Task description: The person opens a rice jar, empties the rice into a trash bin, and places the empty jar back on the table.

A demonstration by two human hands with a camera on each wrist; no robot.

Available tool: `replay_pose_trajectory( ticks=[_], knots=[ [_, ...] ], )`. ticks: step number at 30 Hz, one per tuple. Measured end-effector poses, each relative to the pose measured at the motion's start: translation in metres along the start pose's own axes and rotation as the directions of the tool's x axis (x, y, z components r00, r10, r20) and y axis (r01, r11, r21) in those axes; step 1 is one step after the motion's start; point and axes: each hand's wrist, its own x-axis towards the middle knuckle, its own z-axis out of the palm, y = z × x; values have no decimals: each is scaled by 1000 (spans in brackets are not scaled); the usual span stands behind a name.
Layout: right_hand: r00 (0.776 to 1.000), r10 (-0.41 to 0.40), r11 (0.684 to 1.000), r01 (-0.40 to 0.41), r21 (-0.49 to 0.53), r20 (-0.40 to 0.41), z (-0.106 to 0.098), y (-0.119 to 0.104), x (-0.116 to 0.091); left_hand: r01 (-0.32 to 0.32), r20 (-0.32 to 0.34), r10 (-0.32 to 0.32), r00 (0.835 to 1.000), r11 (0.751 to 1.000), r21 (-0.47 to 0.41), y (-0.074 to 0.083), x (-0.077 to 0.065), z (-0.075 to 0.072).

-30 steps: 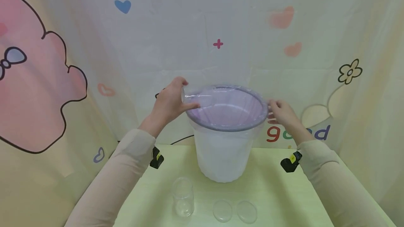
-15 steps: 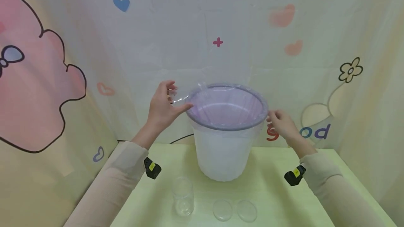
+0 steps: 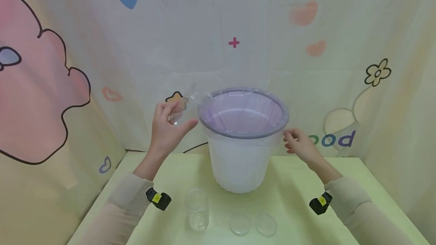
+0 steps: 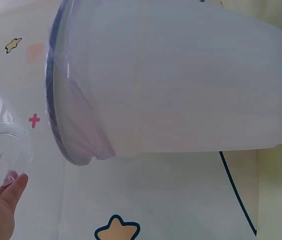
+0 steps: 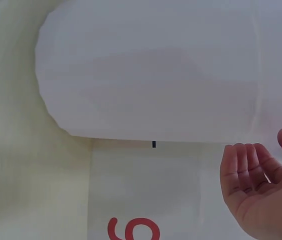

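My left hand (image 3: 165, 128) grips a clear plastic jar (image 4: 6, 137), lying tilted at the left of a white trash can (image 3: 238, 163). The jar's round base faces the left wrist camera, and its other end is hard to make out against the backdrop. A translucent purple bag (image 3: 243, 118) lines the can and folds over its grey rim. Just off the can's right side is my right hand (image 3: 299, 144), its fingers loosely bent and holding nothing.
Nearer to me on the pale green table (image 3: 293, 196), a second clear jar (image 3: 197, 211) stands upright. Two clear round lids, a left lid (image 3: 240, 224) and a right lid (image 3: 266, 224), lie beside it. A printed curtain (image 3: 235, 18) hangs behind.
My left hand has drawn the jar back from over the can's mouth to its left and lower. My right hand has come down slightly from beside the rim.
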Motion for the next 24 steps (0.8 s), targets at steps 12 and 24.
replay_pose_trajectory(
  ticks=[12, 24],
  knots=[
    [1000, -3, 1000, 3, -5, -10, 12, 14, -19, 87, 31, -84, 996, 985, -148, 21, -37, 0],
    [1000, 2, 1000, -2, 25, 11, 28, 22, -33, 160, 62, -149, 987, 961, -226, -14, -64, 9]
  ],
)
